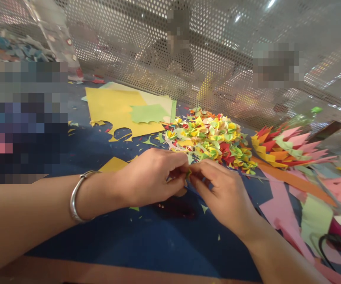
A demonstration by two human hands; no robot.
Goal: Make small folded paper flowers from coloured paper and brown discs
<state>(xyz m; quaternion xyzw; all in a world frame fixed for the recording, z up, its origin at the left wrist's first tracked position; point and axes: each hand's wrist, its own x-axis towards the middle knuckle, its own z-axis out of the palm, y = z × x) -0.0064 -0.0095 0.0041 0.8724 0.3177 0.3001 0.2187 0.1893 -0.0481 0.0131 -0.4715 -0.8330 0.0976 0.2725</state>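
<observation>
My left hand (152, 175), with a silver bangle on its wrist, has thumb and fingers closed in a pinch. Opposite it, my right hand (219, 181) pinches too, and the fingertips of both hands nearly meet. Between them shows a small yellow-green paper piece (188, 172), mostly covered by the fingers. Just behind the hands rises a heap of small folded paper pieces (208, 136) in yellow, green, red, orange and white. A dark reddish object (176, 208) lies under the hands; its kind is unclear.
Yellow sheets (111, 104) with round cut-outs lie at the back left, a green scrap (149, 113) on top. Spiky folded paper strips (288, 146) and pink offcuts (279, 205) fill the right side. A perforated metal panel (123, 43) stands behind the blue table (146, 240).
</observation>
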